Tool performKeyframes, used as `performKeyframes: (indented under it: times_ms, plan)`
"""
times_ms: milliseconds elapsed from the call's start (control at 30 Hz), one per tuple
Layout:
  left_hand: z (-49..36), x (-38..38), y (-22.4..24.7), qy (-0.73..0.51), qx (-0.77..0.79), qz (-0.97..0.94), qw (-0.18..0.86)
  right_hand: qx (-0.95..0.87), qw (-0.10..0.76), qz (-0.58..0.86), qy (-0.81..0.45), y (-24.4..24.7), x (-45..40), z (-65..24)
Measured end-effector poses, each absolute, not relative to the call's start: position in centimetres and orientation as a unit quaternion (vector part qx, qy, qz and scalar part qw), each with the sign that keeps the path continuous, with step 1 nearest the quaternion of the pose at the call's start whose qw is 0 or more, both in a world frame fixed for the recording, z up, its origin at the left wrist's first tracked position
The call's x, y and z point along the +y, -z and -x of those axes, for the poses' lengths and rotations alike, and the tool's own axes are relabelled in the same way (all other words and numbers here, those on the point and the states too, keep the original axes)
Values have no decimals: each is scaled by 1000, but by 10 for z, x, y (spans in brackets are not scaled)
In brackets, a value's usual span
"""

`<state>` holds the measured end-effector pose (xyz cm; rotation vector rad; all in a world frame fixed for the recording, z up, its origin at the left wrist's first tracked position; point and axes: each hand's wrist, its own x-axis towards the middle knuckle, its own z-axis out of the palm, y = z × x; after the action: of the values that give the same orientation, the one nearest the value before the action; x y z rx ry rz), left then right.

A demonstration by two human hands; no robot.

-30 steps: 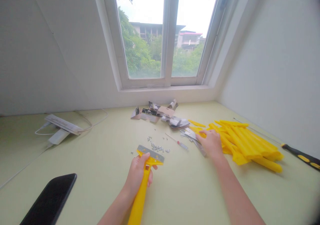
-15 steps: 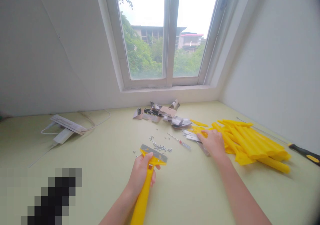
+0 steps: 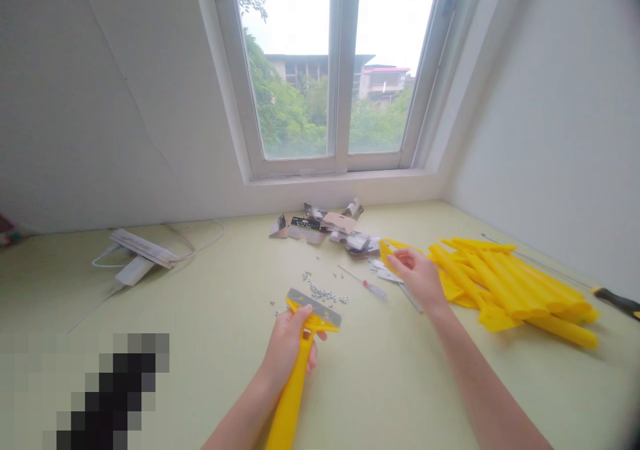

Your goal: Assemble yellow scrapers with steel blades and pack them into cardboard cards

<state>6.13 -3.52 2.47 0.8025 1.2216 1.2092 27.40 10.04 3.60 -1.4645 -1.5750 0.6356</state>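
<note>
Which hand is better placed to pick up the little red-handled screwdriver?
Probably the right hand: it is nearest the screwdriver, while the left hand grips a yellow scraper.

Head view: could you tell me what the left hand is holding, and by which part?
The left hand grips a yellow scraper by the handle, below its head.

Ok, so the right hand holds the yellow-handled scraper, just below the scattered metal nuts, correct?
Not quite: the head view shows the left hand holding the yellow-handled scraper, just below the scattered metal nuts. The right hand is up by the yellow plastic strips.
</note>
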Motion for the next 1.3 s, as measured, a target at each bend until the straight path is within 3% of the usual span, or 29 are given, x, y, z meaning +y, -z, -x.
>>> performKeyframes:
  times_ms: [100,200,500,1300]
  plan:
    - [-62,-34,-19,-525,513,-352,581,-635,407,444,-484,-51,70,-236]
    - [-63,-31,-13,-526,519,-353,574,-635,357,361,-582,-53,40,-200]
    - [-62,-31,-17,-509,546,-360,560,-701,394,374,-463,-30,27,-181]
    - [-60,-32,-6,-558,452,-289,633,-746,396,399,-357,-31,16,-173]
